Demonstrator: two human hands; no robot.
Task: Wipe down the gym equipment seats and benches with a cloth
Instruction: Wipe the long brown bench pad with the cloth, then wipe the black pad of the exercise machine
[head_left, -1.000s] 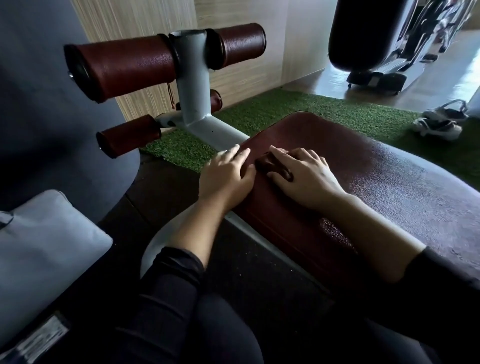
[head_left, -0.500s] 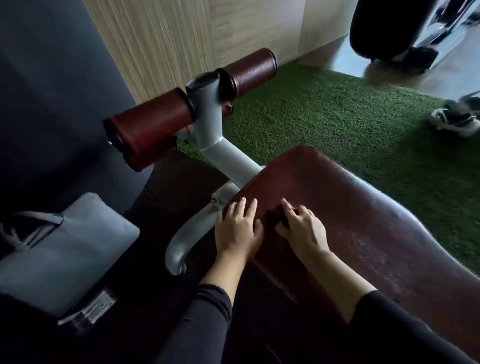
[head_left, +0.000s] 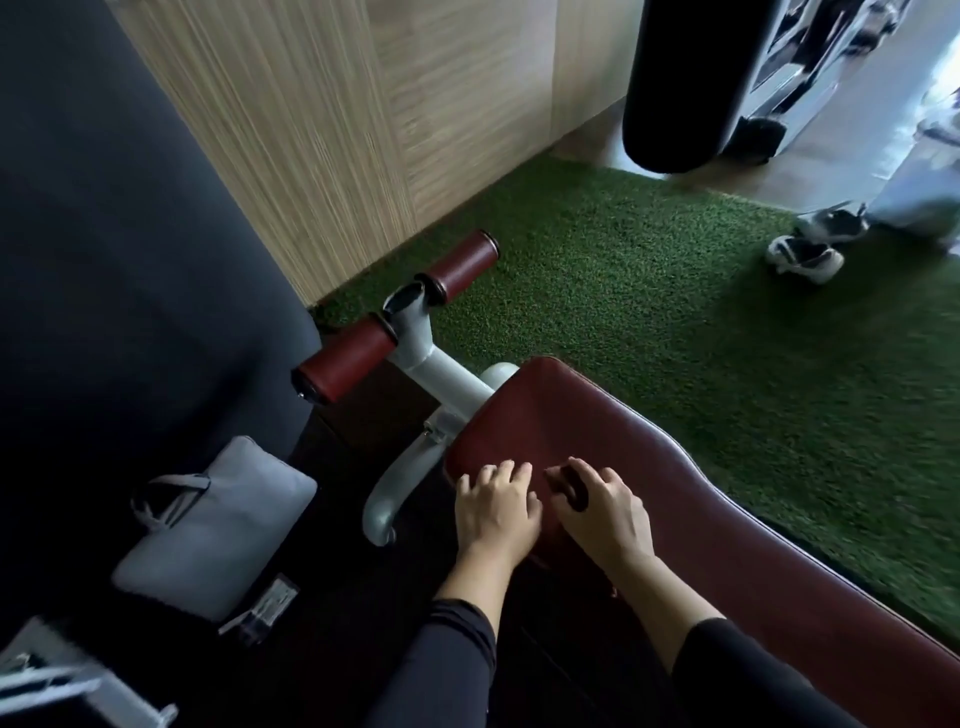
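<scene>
From the head view, a small dark cloth (head_left: 567, 486) lies bunched under the curled fingers of the right hand (head_left: 605, 512), pressed onto the near edge of the maroon bench (head_left: 675, 493), just beside the left hand (head_left: 493, 512), which rests flat with relaxed fingers.

View: a single head-worn wide-angle camera is looking forward and steeply down.
Nearness: it is sitting close above both hands, the left hand (head_left: 496, 512) and right hand (head_left: 605, 514), low in the middle.
Near field: the maroon bench pad (head_left: 701, 519) is running from centre to the lower right corner.
Far field: green turf (head_left: 649, 291) and a wood-panel wall (head_left: 363, 130) are filling the top.
Left: a grey bag (head_left: 218, 530) is lying on the dark floor.
Sharing: with only one view, nothing is overlapping.
</scene>
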